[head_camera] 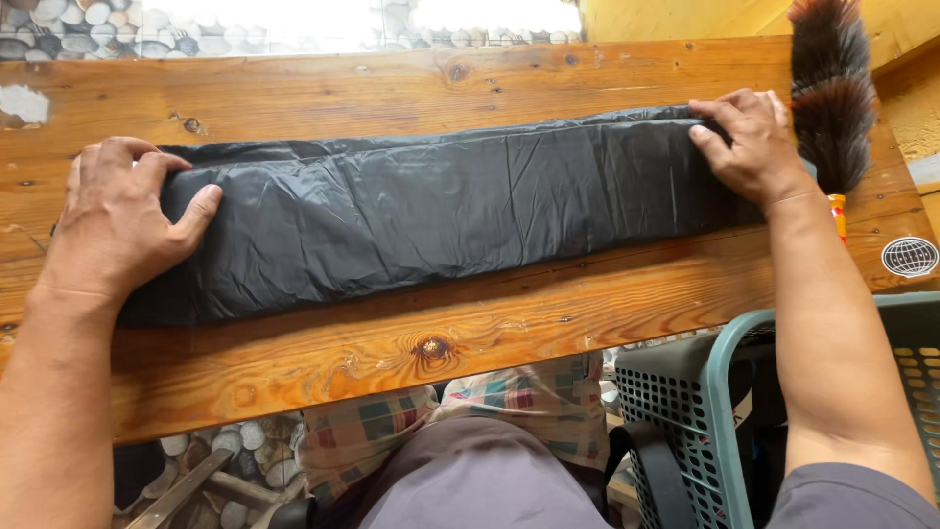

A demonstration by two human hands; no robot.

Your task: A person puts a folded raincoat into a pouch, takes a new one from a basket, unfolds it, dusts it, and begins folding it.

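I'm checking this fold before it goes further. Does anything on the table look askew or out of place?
Slightly. The folded black plastic sheet lies at a slant across the wooden table, its end under the right hand higher than the end under the left hand. A feather duster sits right against that end.

Two bare forearms and a lap, seen from above.
The left hand [116, 220] and right hand [749, 144] carry no rings, watch or gloves, and both forearms are uncovered. A grey short sleeve edge shows at the lower right. The lap wears grey cloth over plaid fabric in red, green and cream checks.
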